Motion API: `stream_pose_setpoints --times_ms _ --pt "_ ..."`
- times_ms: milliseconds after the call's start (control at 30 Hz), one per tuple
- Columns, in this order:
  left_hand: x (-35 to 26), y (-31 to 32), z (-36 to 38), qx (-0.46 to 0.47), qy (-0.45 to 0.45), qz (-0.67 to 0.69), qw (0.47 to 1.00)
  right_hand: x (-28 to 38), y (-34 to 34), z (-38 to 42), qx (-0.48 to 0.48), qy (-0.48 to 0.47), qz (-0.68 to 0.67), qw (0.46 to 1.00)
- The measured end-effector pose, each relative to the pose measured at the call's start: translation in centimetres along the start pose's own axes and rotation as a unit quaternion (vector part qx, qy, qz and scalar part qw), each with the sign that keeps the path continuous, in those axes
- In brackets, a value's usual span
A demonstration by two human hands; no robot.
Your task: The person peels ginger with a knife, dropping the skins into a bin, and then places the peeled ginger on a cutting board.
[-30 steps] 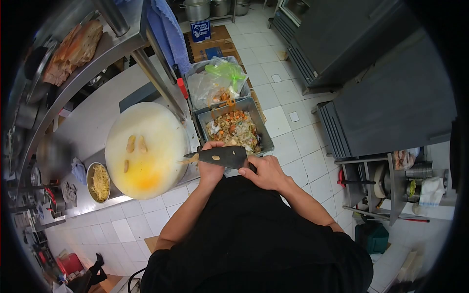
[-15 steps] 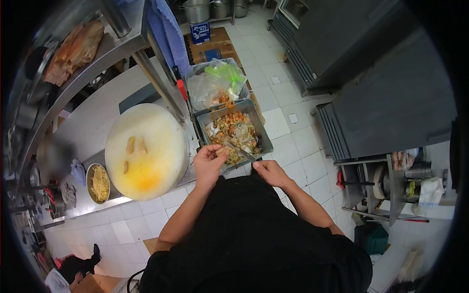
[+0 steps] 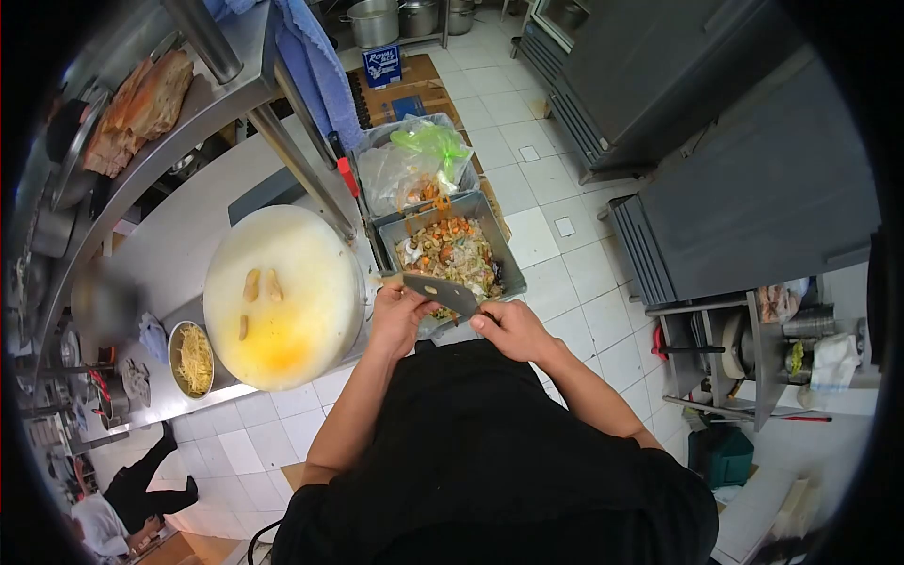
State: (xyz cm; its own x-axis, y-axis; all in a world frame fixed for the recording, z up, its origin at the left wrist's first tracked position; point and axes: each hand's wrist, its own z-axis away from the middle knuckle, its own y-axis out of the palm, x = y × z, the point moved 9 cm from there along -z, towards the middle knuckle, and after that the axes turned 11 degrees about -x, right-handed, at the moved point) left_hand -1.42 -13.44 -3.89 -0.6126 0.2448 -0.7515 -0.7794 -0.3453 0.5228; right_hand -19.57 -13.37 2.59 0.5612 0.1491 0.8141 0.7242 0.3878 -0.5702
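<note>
Two hands meet at the near edge of the worktop (image 3: pixel 188 226), and we read the scene from the left. A metal bowl of pale shredded food (image 3: pixel 192 359) sits at the worktop's front edge. Just beside it lies the round cutting board (image 3: pixel 282 297), stained yellow near its front, with three small peeled pieces (image 3: pixel 261 285) on it; the board's right rim overhangs toward the metal tray of scraps (image 3: pixel 457 252).

Our left hand (image 3: pixel 400 315) is curled at the tip of the cleaver (image 3: pixel 441 293), its fingers pinched against the blade's edge; whether they hold a piece there we cannot tell. Our right hand (image 3: pixel 504 330) is closed around the cleaver's handle end, holding the blade flat and nearly level over the tray's near rim. Behind the tray stands a bin lined with clear plastic (image 3: pixel 414 165), a green bag on top.

Farther back, a blue box (image 3: pixel 383 66) on flattened cardboard bears white writing that seems to begin "Royal"; the rest is too small to read. To the right, white tiled floor (image 3: pixel 556 198) lies open between the tray and the dark steel cabinets (image 3: pixel 716 141). At lower left another person's dark-clad legs (image 3: pixel 141 485) stand on the tiles.
</note>
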Motion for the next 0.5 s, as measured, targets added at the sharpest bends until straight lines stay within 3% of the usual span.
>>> stream_pose_setpoints --times_ms 67,500 --pt "1.4 -1.2 -0.8 0.005 -0.051 0.095 0.994 1.9 -0.5 0.2 -0.029 -0.072 0.027 0.997" --pt "0.8 0.4 1.0 -0.030 -0.085 0.091 0.992 6.3 -0.4 0.8 -0.051 -0.195 0.162 0.966"
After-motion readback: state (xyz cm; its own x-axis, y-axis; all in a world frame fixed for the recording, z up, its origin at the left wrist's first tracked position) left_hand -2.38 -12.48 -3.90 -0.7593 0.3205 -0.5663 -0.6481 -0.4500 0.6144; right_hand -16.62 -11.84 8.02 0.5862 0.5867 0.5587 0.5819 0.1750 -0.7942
